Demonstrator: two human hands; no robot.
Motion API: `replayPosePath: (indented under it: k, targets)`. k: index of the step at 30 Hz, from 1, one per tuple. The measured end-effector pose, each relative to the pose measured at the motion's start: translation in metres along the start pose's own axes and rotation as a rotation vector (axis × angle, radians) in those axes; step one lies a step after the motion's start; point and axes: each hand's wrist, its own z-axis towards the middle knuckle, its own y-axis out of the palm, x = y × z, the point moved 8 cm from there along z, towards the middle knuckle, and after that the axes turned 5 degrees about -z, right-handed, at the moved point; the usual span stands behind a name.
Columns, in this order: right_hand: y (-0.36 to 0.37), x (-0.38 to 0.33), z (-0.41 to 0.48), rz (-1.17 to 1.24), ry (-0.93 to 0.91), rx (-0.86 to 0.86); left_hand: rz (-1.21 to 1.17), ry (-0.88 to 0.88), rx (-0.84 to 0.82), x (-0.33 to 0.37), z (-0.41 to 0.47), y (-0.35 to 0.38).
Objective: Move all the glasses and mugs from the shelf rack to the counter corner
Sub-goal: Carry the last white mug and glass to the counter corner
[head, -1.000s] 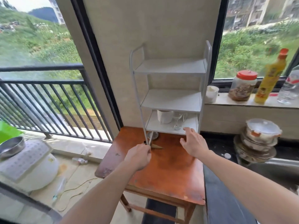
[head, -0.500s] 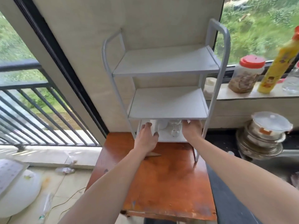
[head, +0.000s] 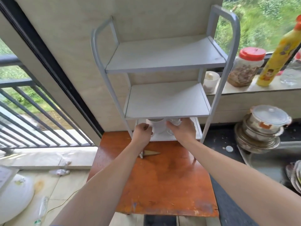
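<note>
A white three-tier shelf rack (head: 166,98) stands on an orange wooden table (head: 162,180). Its top two shelves are bare. On the bottom shelf sits a white mug (head: 157,126), and my left hand (head: 142,133) is closed on its left side, at the handle. Right beside the mug is a clear stemmed glass (head: 174,122), with my right hand (head: 184,129) wrapped around it. The middle shelf hides the tops of both vessels.
A dark counter (head: 218,141) runs right of the table, with stacked pots and a lidded container (head: 263,128) by the sink. On the window sill stand a white cup (head: 210,81), a red-lidded jar (head: 246,67) and a yellow bottle (head: 280,53). A small wedge (head: 151,153) lies on the table.
My head has moved closer and lower toward the rack. Both hands have gone further into the bottom shelf; the left has closed on the mug, the right on the glass.
</note>
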Motion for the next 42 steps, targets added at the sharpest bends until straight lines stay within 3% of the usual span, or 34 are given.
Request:
replayPosePath:
  k: [8,15,19,26,32,42]
  targets:
    - [0.002,0.003,-0.003,0.181,0.007,-0.077,-0.073,-0.037,-0.04,-0.018,-0.028,-0.002]
    - [-0.015,0.006,-0.042,0.342,-0.11,-0.119,-0.067,-0.005,-0.032,-0.028,-0.067,-0.013]
    - [-0.024,0.014,-0.074,0.249,-0.142,-0.124,0.006,0.055,-0.011,-0.03,-0.092,-0.023]
    - [-0.066,0.037,-0.148,0.033,-0.219,-0.007,0.357,0.23,-0.079,-0.058,-0.153,-0.014]
    - [-0.132,0.091,-0.224,-0.06,-0.155,0.09,0.699,0.454,-0.282,-0.059,-0.213,0.053]
    - [-0.342,0.223,-0.344,-0.183,0.108,0.382,0.834,0.905,-0.62,0.027,-0.364,0.245]
